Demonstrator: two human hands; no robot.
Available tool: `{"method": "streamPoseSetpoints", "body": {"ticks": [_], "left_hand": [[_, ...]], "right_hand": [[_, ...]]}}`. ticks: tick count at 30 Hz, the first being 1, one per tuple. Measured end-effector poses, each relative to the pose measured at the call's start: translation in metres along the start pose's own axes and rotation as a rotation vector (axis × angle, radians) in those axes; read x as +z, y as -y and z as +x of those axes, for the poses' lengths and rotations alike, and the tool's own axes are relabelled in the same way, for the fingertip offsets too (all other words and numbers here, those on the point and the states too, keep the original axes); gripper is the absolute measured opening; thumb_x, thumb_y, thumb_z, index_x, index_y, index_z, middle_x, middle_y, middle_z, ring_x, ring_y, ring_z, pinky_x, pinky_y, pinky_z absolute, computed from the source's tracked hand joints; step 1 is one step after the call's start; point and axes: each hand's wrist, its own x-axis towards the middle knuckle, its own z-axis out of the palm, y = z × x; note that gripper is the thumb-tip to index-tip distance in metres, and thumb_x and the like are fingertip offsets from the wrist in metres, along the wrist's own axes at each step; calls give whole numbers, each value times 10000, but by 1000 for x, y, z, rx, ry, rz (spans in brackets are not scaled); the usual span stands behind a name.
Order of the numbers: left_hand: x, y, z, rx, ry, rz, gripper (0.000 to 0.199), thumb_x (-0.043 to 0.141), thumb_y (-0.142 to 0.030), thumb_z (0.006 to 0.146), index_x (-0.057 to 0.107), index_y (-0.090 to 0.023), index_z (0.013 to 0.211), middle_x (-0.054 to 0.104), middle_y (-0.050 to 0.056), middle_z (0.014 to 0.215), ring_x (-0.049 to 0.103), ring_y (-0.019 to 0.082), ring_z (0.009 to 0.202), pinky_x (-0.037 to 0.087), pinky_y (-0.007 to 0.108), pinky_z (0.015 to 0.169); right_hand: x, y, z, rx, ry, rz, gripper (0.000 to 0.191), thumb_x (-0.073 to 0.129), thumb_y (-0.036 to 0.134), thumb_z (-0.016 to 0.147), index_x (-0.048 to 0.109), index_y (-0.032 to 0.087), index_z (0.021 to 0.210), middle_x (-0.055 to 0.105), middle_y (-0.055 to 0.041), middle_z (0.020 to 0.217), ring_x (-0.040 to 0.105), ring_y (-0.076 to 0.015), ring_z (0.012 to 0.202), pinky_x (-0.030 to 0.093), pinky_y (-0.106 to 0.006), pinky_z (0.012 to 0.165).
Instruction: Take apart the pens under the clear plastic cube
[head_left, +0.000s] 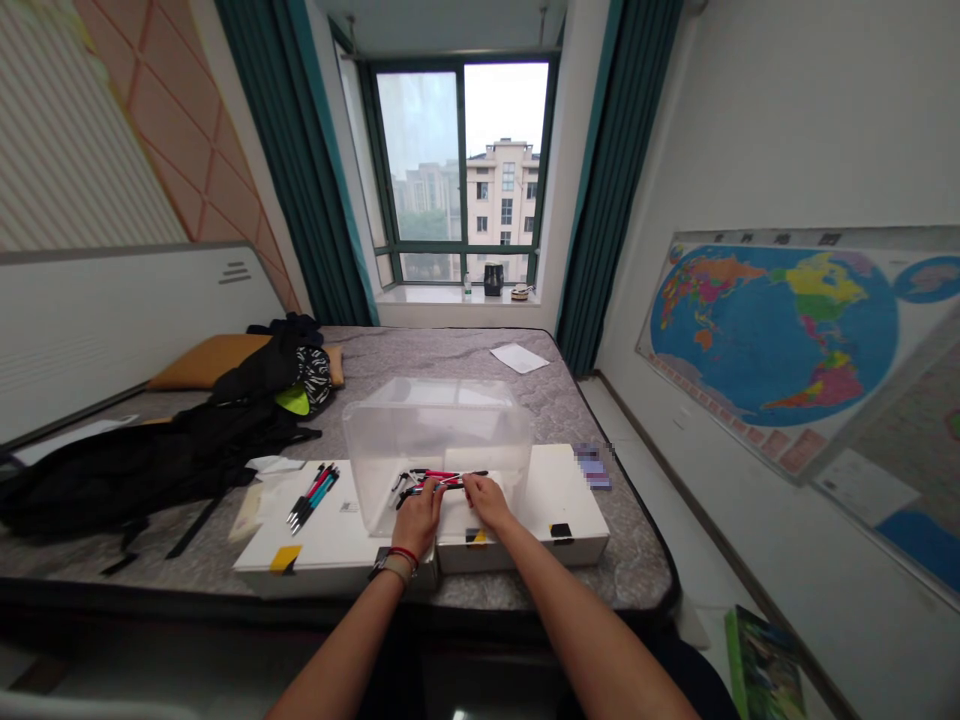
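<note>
A clear plastic bin (435, 430) lies on its side across two white boxes (555, 500), its opening facing me. Several red, black and white pens (405, 485) are at its opening. My left hand (420, 515), with a watch and red band at the wrist, has its fingers closed at the pens. Beside it on the right, my right hand (486, 500) pinches a pen near the same spot. Which pen each hand grips is too small to tell. To the left, a group of red, black and blue pens (313, 497) rests on the left white box (330, 540).
A mattress (630, 540) bears everything. Black bags (172, 455) and an orange pillow (210, 362) lie at left. A white sheet (519, 358) is behind the bin. A small purple item (592, 467) lies right of the boxes. A green book (765, 665) stands at the lower right.
</note>
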Motion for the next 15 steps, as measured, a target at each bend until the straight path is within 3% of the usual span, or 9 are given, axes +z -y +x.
{"method": "streamPoseSetpoints", "body": {"ticks": [6, 12, 15], "left_hand": [[-5, -4, -1, -19, 42, -45, 415, 329, -529, 950, 487, -211, 1166, 677, 25, 725, 657, 201, 706, 362, 243, 581], [-6, -5, -1, -34, 42, -18, 423, 287, -534, 958, 489, -219, 1154, 694, 48, 796, 658, 208, 758, 368, 248, 610], [-5, -4, 0, -23, 45, -5, 436, 285, -547, 953, 495, -219, 1148, 692, 46, 780, 659, 214, 762, 370, 252, 616]], "right_hand": [[1, -3, 1, -9, -38, -23, 314, 461, 411, 893, 604, 189, 724, 598, 11, 658, 516, -129, 623, 350, -213, 593], [0, -4, 2, -11, 24, -2, 470, 355, 475, 928, 570, 189, 622, 533, 13, 557, 491, -130, 569, 343, -222, 573], [0, -4, 2, -25, 2, -6, 414, 391, 429, 914, 552, 195, 614, 531, 16, 570, 482, -132, 576, 341, -222, 572]]}}
